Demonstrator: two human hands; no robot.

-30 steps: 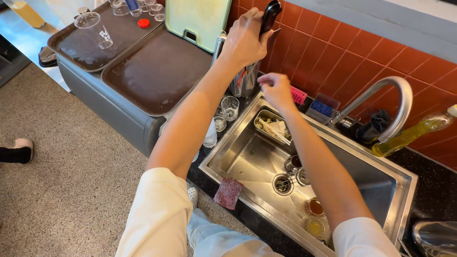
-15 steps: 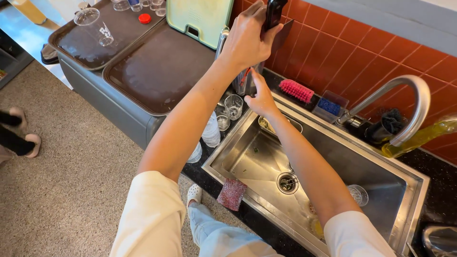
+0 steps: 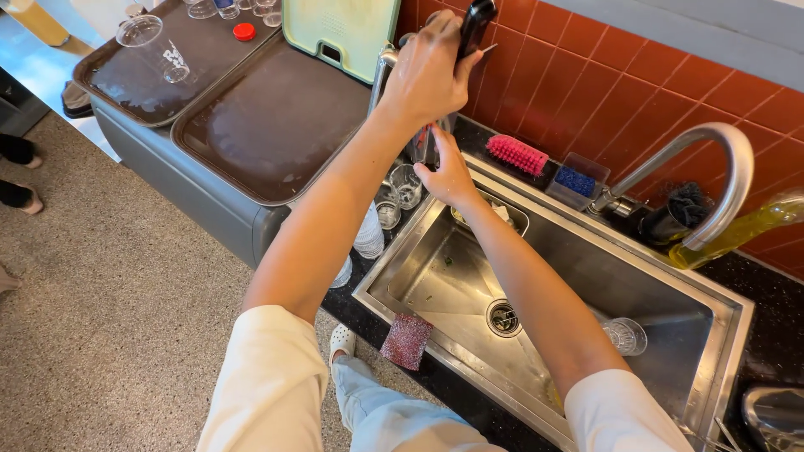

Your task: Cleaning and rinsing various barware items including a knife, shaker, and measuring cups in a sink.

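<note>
Red-tiled wall behind the steel sink (image 3: 469,251). Your left hand (image 3: 427,75) stays clamped on the black sprayer handle (image 3: 476,25), now raised higher; your right hand (image 3: 448,176), fingers closed, has left the basin and grips a small clear glass (image 3: 421,146) beneath it.

Pink brush (image 3: 517,154), red cap (image 3: 244,32) — orange-red tiles (image 3: 636,75).

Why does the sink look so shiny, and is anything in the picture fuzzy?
In the head view, light bounces off the stainless steel sink and the curved metal tap, giving pale glare patches. The wet brown tray shines too. The left hand, gripping a black handle, and the right hand look slightly soft. The arms cast only faint shadows.
</note>
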